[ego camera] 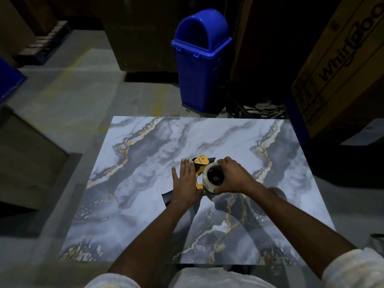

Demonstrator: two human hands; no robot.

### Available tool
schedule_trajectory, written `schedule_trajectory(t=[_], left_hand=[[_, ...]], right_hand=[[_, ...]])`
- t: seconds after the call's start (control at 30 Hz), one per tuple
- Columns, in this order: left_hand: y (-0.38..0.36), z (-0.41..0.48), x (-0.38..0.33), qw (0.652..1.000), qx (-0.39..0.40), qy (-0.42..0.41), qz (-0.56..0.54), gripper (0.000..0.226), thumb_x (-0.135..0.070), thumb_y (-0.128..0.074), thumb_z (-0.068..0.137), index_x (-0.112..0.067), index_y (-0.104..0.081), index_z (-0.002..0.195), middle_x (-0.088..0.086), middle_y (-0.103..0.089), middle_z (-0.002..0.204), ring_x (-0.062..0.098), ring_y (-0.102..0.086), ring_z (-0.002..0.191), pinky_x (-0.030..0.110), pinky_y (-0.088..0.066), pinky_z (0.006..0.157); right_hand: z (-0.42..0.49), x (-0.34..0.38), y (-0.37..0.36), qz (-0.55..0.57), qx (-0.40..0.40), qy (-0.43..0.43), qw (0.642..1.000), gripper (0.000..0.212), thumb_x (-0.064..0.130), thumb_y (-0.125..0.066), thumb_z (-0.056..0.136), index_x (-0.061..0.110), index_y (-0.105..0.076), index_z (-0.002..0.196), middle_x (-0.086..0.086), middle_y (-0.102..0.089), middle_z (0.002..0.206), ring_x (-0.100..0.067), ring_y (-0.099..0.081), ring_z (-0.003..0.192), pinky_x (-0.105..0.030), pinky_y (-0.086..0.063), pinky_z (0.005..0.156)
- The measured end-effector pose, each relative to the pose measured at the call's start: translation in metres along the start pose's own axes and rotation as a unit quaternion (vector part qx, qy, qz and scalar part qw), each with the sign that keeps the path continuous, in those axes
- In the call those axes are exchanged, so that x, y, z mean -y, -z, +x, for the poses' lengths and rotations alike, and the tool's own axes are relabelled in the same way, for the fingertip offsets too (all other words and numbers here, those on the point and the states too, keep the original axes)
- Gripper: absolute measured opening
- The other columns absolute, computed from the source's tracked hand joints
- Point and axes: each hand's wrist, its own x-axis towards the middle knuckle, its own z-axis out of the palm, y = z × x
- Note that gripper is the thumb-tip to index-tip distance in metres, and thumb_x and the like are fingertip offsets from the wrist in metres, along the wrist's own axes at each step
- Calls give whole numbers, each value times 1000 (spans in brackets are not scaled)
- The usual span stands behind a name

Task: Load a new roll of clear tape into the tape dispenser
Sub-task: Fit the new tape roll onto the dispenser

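A yellow and black tape dispenser (201, 163) lies on its side in the middle of the marble-patterned table (145, 154). My left hand (185, 183) rests flat on top of it with fingers spread, pinning it down; the handle end pokes out below my wrist. A roll of clear tape (207, 179) sits around the dispenser's black hub. My right hand (232, 175) curls around the roll from the right, thumb at the bottom and fingers over the top edge.
A blue swing-lid bin (200, 61) stands on the floor just beyond the table's far edge. Large cardboard boxes (340, 67) crowd the right side. A brown box (27, 161) sits on the floor to the left.
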Motion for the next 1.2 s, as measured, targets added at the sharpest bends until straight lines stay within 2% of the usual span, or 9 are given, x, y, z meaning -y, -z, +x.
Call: schedule_trajectory(t=[0.2,0.53,0.8,1.07,1.2], left_hand=[[-4,2,-2,1000,2,15,-13,113,-70,-58,87,-8,0,162,16,1,171,32,9,158,61,-1,123],[-2,3,-2,999,18,25,26,115,-73,-58,85,-7,-3,162,17,-8,170,32,4,158,67,-3,121],[1,2,-4,998,48,33,1,156,-84,-76,53,-8,8,161,16,-1,171,33,13,157,68,1,120],[4,1,-5,998,53,32,-19,158,-82,-78,52,-9,10,161,17,2,171,34,18,156,68,4,120],[2,-2,2,999,29,4,-45,160,-89,-72,50,-10,13,161,16,14,170,33,26,154,65,8,121]], right_hand=[[5,4,-6,-16,-10,-24,1000,96,73,-80,45,15,-57,118,-6,-58,110,-20,-57,95,-30,-52,77],[8,-1,-11,-6,20,-25,999,98,64,-87,44,15,-55,123,-6,-58,113,-20,-56,99,-31,-52,80],[10,-7,-25,7,23,-47,999,92,61,-84,44,14,-55,118,-7,-55,110,-22,-54,97,-32,-50,77],[11,-12,-35,28,28,-55,998,97,61,-83,41,14,-54,121,-6,-54,112,-22,-52,102,-32,-50,77],[3,-11,-40,64,20,-67,996,106,60,-82,48,16,-43,136,-6,-47,125,-26,-47,117,-37,-50,89]])
